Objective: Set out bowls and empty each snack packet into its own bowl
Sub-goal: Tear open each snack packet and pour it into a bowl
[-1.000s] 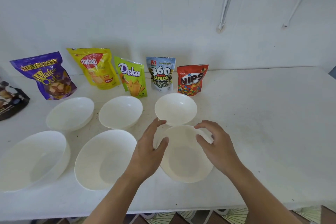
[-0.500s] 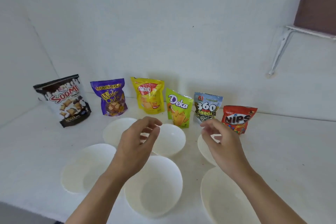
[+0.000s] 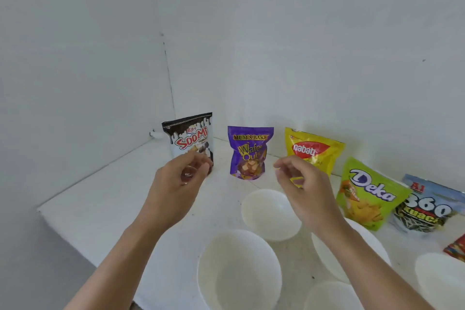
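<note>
Your left hand [image 3: 176,184] hovers just left of the purple Mum's Bake packet [image 3: 249,153], fingers loosely curled round nothing, covering the Soomi packet's [image 3: 187,133] lower part. Your right hand [image 3: 304,189], equally empty, hangs just right, hiding the Nabati packet's [image 3: 317,148] corner. A white bowl [image 3: 271,214] sits nearer you. Bare tabletop [image 3: 100,196] runs left to its edge.

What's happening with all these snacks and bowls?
A person is getting snacks ready. The white bowls sit empty on the table. By the wall stand the Soomi packet, Mum's Bake packet, Nabati packet, Deka packet and 360 Kuaci packet, all looking unopened. The left hand hovers in front of the Soomi packet, the right hand near the Nabati packet, both holding nothing.
</note>
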Motion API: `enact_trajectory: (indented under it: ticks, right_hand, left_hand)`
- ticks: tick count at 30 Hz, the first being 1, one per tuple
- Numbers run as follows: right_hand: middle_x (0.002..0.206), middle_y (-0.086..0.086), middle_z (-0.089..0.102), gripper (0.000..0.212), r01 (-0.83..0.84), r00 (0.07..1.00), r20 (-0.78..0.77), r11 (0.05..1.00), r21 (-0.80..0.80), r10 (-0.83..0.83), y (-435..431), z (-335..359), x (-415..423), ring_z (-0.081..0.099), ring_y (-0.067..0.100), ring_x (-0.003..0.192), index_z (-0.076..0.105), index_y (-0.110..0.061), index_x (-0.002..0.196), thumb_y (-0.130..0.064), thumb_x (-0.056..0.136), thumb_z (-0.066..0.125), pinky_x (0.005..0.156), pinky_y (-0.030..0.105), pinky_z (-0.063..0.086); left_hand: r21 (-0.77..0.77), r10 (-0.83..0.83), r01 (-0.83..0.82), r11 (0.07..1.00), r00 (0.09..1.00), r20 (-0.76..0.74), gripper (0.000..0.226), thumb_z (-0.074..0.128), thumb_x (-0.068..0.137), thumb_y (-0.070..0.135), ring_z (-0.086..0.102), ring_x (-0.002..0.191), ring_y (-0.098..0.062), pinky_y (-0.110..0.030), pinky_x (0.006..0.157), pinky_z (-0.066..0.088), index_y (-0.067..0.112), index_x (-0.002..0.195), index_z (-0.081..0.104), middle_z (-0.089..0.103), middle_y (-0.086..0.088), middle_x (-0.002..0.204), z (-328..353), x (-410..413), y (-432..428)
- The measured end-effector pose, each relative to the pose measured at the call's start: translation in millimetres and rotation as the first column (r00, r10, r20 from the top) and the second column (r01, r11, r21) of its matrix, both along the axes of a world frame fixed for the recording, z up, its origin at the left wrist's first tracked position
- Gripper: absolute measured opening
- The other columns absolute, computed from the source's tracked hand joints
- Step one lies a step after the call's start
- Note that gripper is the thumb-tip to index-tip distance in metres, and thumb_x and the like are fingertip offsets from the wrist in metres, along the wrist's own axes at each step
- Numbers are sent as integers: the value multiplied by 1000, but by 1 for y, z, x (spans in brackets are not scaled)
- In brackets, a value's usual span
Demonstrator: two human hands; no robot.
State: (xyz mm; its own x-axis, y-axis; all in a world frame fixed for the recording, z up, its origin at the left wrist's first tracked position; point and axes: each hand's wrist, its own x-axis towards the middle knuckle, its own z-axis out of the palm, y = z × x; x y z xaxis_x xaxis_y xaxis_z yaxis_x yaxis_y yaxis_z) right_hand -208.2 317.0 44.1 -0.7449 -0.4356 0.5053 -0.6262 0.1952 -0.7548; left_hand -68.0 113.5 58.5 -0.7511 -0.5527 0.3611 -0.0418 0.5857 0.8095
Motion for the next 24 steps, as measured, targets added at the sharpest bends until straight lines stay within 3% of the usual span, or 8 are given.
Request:
enact_trajectory:
  ticks: [5,7,9,15,18,22,24]
  right_hand:
    - [91,-2,72,12,-4,1000,29,1000,9,4,-92,-1,-11,66,5,80,69,-17,92,-7,92,63,63,7,46]
    - [95,-3,71,10,6,999,54,1000,8,-7,-122,-1,-14,67,10,84,69,-18,96,-10,93,63,65,13,51]
    - [95,-5,70,8,23,998,50,1000,15,-24,-148,-2,-16,66,10,87,69,-19,97,-13,93,64,67,19,53]
    - [93,-12,69,6,89,996,-14,990,113,-88,-213,2,-30,63,0,86,66,-23,98,-20,95,63,68,13,47]
    - [99,-8,66,9,104,994,-51,981,167,-96,-239,4,-47,62,5,90,64,-23,103,-20,96,61,68,9,42]
    - [107,-6,63,12,98,992,-100,978,182,-80,-264,5,-76,56,6,100,64,-22,107,-20,96,59,76,19,50]
    - [110,-4,62,13,85,992,-107,976,202,-65,-276,5,-90,54,10,105,63,-20,109,-20,97,58,76,17,46]
  left_hand:
    - [-47,31,-30,998,999,38,15,59,99,23,63,91,1,-11,68,48,31,91,69,70,19,94,3,-1,-87]
    - [-73,47,-43,996,997,53,14,59,99,25,62,91,3,-12,68,47,33,93,68,69,20,95,3,-3,-118]
    - [-83,64,-59,995,996,62,13,59,99,24,62,90,2,-14,69,45,33,94,67,67,20,94,0,-10,-145]
    - [-75,114,-109,991,991,65,13,58,98,23,60,95,-3,-16,72,43,35,101,62,63,13,103,-18,-44,-205]
    - [-63,130,-126,990,990,61,13,58,98,25,61,100,-9,-17,75,44,33,108,62,62,7,110,-24,-66,-221]
    - [-71,137,-133,989,989,60,13,59,98,26,60,101,-11,-14,73,43,29,111,59,62,4,112,-26,-93,-234]
    - [-82,135,-128,988,987,83,12,59,98,28,58,100,-11,-12,71,41,32,109,55,61,4,113,-28,-105,-240]
